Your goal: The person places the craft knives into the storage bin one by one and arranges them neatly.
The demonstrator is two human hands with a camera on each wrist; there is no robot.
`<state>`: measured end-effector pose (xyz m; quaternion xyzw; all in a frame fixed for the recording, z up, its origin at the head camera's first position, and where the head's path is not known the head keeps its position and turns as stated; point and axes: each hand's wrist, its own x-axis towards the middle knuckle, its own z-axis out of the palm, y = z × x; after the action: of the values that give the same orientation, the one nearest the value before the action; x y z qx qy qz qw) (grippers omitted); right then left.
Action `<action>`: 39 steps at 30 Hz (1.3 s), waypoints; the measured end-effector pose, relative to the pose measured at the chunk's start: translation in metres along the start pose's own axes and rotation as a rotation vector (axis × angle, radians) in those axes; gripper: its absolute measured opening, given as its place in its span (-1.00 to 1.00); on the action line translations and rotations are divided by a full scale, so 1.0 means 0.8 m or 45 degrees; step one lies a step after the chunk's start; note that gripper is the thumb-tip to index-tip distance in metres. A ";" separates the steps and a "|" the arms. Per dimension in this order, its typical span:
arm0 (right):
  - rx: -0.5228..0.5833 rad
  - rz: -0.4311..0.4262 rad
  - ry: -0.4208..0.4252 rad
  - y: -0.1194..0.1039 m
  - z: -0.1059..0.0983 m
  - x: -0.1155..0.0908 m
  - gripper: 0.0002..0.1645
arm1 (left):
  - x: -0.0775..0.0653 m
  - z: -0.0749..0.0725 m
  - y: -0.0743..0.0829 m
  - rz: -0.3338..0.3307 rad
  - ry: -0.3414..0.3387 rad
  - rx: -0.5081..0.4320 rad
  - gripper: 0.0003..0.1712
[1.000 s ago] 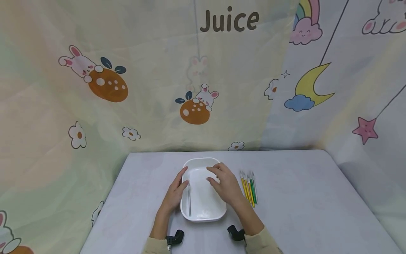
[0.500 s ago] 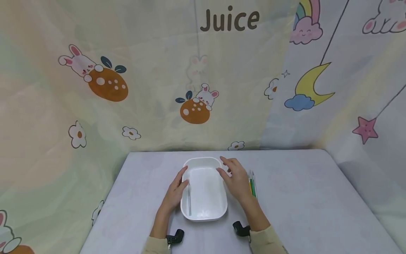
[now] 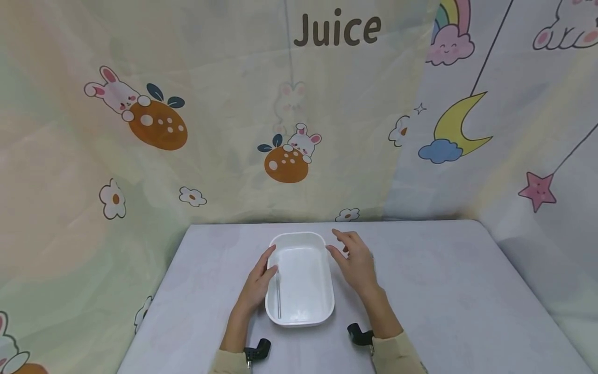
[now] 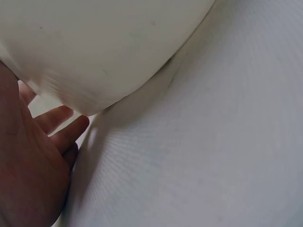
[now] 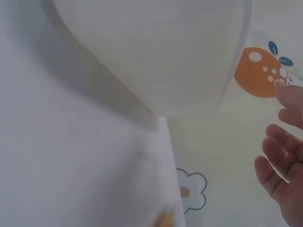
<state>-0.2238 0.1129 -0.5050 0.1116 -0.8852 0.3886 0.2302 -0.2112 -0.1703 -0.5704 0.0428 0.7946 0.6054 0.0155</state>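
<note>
A white rectangular tray (image 3: 306, 291) with rounded corners stands on the table. One slim pale pen-like stick (image 3: 279, 298) lies lengthwise in it, along the left wall. My left hand (image 3: 254, 285) holds the tray's left side, thumb over the rim and fingers outside; in the left wrist view several fingers (image 4: 66, 130) lie along the outer wall. Just right of the tray hovers my right hand (image 3: 357, 265), fingers loosely bent and apart, nothing between them. The right wrist view catches a yellow stick's tip (image 5: 165, 219); in the head view the hand and forearm cover that spot.
The table (image 3: 444, 301) has a white cover and ends at a printed cloth backdrop (image 3: 224, 130) with rabbits and oranges. A black wrist camera (image 3: 359, 335) sits on the right wrist, another wrist camera (image 3: 258, 350) on the left.
My right hand has moved right, from over the tray to beside it, and now hides the bundle of yellow and green sticks seen earlier. The left hand and tray stay put.
</note>
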 end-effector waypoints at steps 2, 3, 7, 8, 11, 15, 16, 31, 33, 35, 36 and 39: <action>-0.012 0.013 -0.006 0.002 0.000 0.000 -0.42 | 0.000 0.000 0.000 0.007 -0.003 -0.003 -0.39; -0.018 0.024 -0.014 0.003 0.001 0.000 -0.42 | 0.000 0.000 0.001 0.007 -0.005 -0.001 -0.39; -0.032 0.076 -0.052 0.008 0.001 0.000 -0.42 | 0.000 0.000 0.001 0.018 -0.015 -0.001 -0.38; -0.037 0.094 -0.065 0.009 0.001 0.000 -0.42 | 0.000 -0.001 0.001 0.018 -0.016 -0.001 -0.37; -0.059 0.135 -0.094 0.014 0.001 -0.001 -0.42 | 0.000 -0.001 0.002 0.020 -0.011 0.001 -0.37; -0.074 0.188 -0.118 0.021 0.000 0.000 -0.41 | 0.002 0.000 0.001 0.015 -0.002 0.012 -0.37; -0.076 0.199 -0.122 0.022 0.000 0.000 -0.40 | 0.002 0.000 0.001 0.015 -0.001 0.014 -0.37; -0.170 0.247 -0.194 0.038 0.005 -0.005 -0.44 | -0.001 0.000 0.000 0.015 -0.007 0.017 -0.36; -0.180 0.253 -0.201 0.041 0.005 -0.006 -0.45 | 0.000 0.000 0.000 0.010 -0.009 0.014 -0.36; -0.187 0.260 -0.209 0.043 0.006 -0.006 -0.45 | 0.000 0.000 0.001 0.003 -0.009 0.008 -0.36; -0.191 0.263 -0.213 0.044 0.006 -0.006 -0.45 | 0.000 -0.001 0.001 0.005 -0.009 0.003 -0.35; -0.207 0.271 -0.231 0.045 0.006 -0.007 -0.45 | -0.001 -0.001 0.001 0.002 -0.006 -0.002 -0.36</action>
<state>-0.2343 0.1341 -0.5334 0.0329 -0.9376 0.3263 0.1151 -0.2107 -0.1709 -0.5693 0.0448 0.7939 0.6061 0.0170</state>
